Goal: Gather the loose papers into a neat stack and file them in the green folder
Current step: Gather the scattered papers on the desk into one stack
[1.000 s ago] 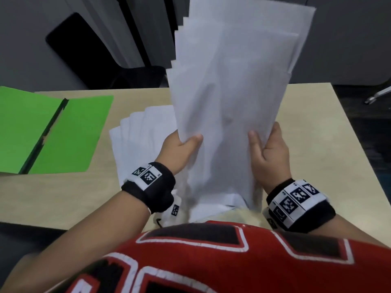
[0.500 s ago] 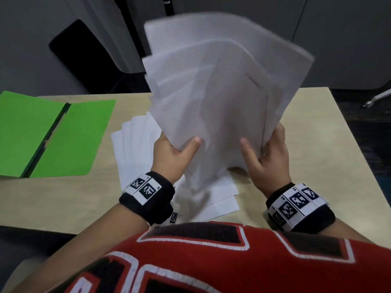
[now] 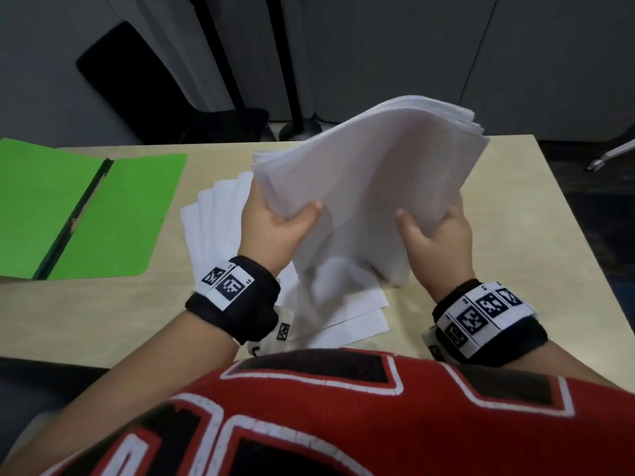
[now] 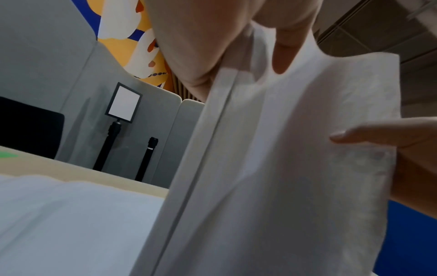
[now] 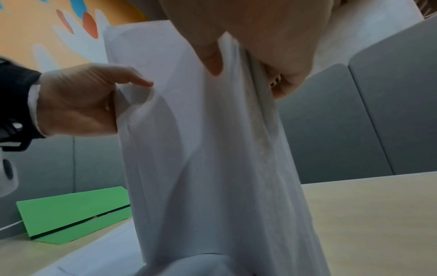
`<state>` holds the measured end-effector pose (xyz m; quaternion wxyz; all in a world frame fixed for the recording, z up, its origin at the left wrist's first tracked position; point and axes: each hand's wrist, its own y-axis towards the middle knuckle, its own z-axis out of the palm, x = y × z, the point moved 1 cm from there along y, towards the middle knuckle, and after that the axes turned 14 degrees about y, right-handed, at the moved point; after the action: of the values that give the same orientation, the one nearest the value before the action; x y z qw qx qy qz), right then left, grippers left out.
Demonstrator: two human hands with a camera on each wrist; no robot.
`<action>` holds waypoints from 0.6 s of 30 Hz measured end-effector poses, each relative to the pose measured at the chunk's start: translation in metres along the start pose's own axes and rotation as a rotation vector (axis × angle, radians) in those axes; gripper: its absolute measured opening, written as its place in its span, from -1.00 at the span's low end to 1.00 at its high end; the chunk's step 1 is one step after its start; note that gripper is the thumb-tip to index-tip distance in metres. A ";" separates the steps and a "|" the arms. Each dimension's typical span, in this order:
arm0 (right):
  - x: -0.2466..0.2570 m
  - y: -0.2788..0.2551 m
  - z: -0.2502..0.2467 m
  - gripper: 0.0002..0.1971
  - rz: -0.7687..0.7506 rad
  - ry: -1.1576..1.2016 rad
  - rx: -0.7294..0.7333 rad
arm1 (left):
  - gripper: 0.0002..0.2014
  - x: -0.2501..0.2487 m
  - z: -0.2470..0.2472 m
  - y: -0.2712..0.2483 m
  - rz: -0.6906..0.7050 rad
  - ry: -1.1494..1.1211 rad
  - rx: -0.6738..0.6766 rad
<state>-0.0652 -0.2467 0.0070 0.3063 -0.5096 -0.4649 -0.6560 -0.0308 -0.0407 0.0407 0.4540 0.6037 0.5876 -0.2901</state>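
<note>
Above the table [image 3: 508, 214], the bundle of papers [image 3: 371, 187] is held in the air between both hands, tilted away from the person. The left hand [image 3: 275, 225] grips its left edge with the thumb curled over the near face; the right hand [image 3: 436, 235] grips its right edge the same way. The long axis of the bundle runs from the lower near edge, close to the chest, up and away toward the far right, where the sheet ends fan unevenly. The step in hand appears to be squaring the gathered sheets. More loose sheets [image 3: 220, 221] lie fanned flat on the table under the left wrist, not yet collected. The next move likely calls for tapping the lower edge to align it, then adding the remaining sheets. The green folder [image 3: 113, 214] lies open and flat at the left, well apart from the bundle.
</note>
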 end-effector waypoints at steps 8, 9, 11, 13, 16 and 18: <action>0.009 -0.002 0.006 -0.58 -0.140 -0.044 0.011 | -0.73 -0.005 0.005 0.003 -0.034 -0.039 0.047; 0.005 0.000 0.007 -0.55 -0.074 -0.074 0.056 | -0.66 -0.002 0.008 0.003 -0.044 -0.004 0.105; 0.000 0.001 0.008 -0.57 -0.003 -0.130 0.112 | -0.73 0.002 0.012 0.003 -0.059 0.054 0.155; 0.005 0.000 0.008 -0.65 -0.043 -0.127 0.049 | -0.86 -0.001 0.011 0.004 -0.054 0.026 0.113; 0.015 -0.003 0.005 -0.66 -0.171 -0.045 -0.090 | -0.79 -0.008 0.005 0.004 0.009 -0.064 0.030; 0.014 -0.002 0.005 -0.58 -0.105 0.052 -0.074 | -0.61 -0.005 0.005 0.005 0.026 -0.075 0.063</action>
<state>-0.0695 -0.2405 0.0195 0.2644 -0.4783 -0.4581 -0.7010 -0.0258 -0.0465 0.0441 0.4605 0.6139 0.5528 -0.3248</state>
